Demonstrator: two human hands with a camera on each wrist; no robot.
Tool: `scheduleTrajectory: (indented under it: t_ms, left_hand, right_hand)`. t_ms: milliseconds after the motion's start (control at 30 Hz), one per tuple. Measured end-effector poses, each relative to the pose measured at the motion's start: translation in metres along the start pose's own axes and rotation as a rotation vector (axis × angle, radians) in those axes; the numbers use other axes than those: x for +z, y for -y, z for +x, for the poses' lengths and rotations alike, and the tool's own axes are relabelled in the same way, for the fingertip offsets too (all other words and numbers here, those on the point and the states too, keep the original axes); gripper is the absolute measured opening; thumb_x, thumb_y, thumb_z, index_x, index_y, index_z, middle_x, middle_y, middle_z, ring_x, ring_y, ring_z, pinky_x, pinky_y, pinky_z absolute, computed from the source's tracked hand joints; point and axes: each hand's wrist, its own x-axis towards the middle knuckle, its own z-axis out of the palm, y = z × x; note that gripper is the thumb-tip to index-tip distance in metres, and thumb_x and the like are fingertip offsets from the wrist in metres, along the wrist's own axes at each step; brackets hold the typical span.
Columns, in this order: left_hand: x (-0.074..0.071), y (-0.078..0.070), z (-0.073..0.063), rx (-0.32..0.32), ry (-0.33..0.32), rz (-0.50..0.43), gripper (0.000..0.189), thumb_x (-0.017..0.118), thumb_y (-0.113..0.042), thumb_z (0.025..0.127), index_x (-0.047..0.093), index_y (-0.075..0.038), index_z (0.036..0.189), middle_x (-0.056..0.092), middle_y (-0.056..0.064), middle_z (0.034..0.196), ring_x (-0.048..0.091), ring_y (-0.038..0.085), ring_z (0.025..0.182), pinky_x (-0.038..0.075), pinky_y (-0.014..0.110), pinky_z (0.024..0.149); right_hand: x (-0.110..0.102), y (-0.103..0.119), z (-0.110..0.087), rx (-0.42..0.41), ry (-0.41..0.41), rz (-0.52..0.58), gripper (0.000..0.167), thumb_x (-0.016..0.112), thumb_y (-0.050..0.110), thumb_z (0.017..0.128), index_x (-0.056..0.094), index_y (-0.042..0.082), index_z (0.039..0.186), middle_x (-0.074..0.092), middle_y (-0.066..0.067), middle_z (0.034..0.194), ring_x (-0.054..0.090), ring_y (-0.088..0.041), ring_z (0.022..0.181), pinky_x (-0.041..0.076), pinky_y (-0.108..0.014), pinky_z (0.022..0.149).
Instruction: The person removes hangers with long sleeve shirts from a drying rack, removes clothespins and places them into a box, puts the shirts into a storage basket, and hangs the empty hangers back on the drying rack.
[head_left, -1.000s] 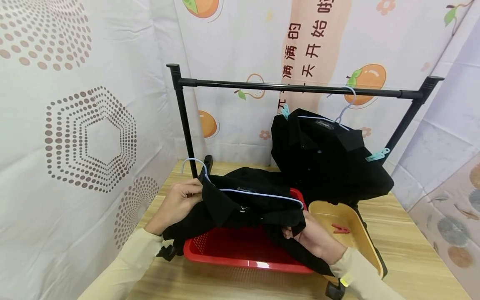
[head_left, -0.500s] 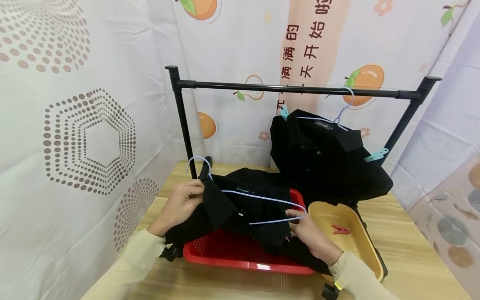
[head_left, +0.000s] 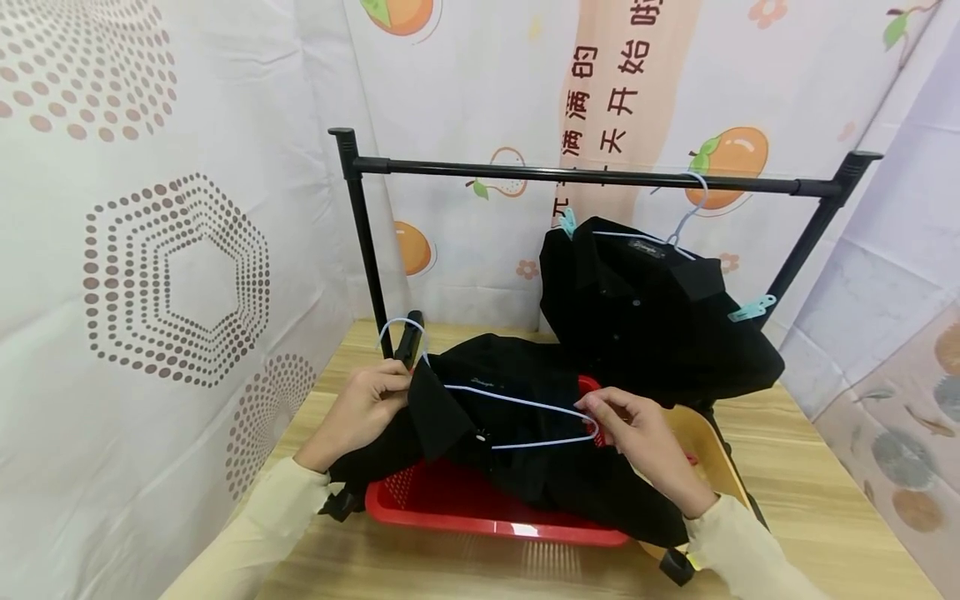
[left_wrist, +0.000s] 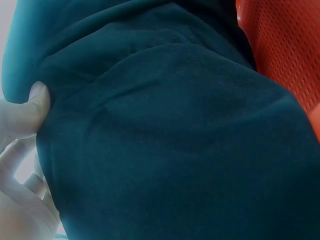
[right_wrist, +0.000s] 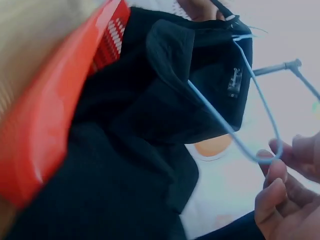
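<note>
A black shirt [head_left: 502, 358] with a collar and neck label is spread over a red basket [head_left: 450, 518]. A pale blue hanger [right_wrist: 220, 118] runs inside its neck, with the hook rising at the left. My left hand [head_left: 365, 415] grips the cloth by the collar's left side; in the left wrist view the thumb lies on the dark fabric and the fingers are partly behind it. My right hand [head_left: 645, 437] pinches the hanger's bare right end, which sticks out of the shirt. The hanger's left arm is hidden under the cloth.
Behind stands a black garment rack [head_left: 487, 172]. A second black shirt [head_left: 660, 333] hangs from it on a blue hanger, with turquoise clothespins [head_left: 752, 308] at its shoulders. A yellow tray [head_left: 716, 446] holding a red clothespin [head_left: 691, 458] lies right of the basket.
The shirt's right shoulder has come off the hanger's right end, baring it. My right hand has moved from the cloth up to that end. My left hand stays nearly in place.
</note>
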Motion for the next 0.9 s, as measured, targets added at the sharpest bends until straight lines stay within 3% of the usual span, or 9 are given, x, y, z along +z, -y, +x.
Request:
scheduleTrajectory:
  t_ms: [167,300,433,900]
  left_hand:
    - [0.001,-0.001,-0.001,0.011,0.007,0.011,0.032,0.072,0.020,0.080,0.081,-0.011,0.085,0.064,-0.010,0.083,0.057,0.008,0.072,0.048,0.023,0.065]
    - [0.003,-0.001,-0.001,0.016,0.013,0.010,0.033,0.071,0.020,0.080,0.081,-0.012,0.084,0.062,-0.011,0.082,0.055,0.007,0.074,0.048,0.023,0.065]
    - [0.004,-0.002,-0.001,0.026,0.014,0.015,0.034,0.071,0.020,0.080,0.080,-0.014,0.082,0.060,-0.012,0.080,0.053,0.007,0.072,0.047,0.023,0.065]
    - [0.006,-0.004,-0.002,0.046,0.012,0.023,0.032,0.073,0.019,0.079,0.080,-0.013,0.081,0.058,-0.011,0.078,0.050,0.007,0.070,0.045,0.023,0.063]
  right_hand:
    - [0.002,0.008,0.001,-0.279,-0.004,-0.270,0.018,0.072,0.008,0.097,0.079,0.022,0.104,0.064,0.008,0.081,0.052,-0.005,0.063,0.046,-0.022,0.055]
    - [0.006,0.012,0.001,-0.358,0.007,-0.370,0.014,0.079,0.008,0.091,0.080,0.019,0.100,0.058,0.016,0.080,0.047,0.000,0.062,0.041,-0.020,0.054]
    - [0.010,0.013,0.001,-0.379,0.022,-0.413,0.011,0.081,0.009,0.089,0.079,0.016,0.096,0.055,0.018,0.080,0.045,0.001,0.062,0.041,-0.019,0.053]
    - [0.014,0.013,0.000,-0.336,0.119,-0.394,0.013,0.080,0.008,0.090,0.078,0.015,0.101,0.060,0.017,0.085,0.050,-0.001,0.066,0.047,-0.020,0.058]
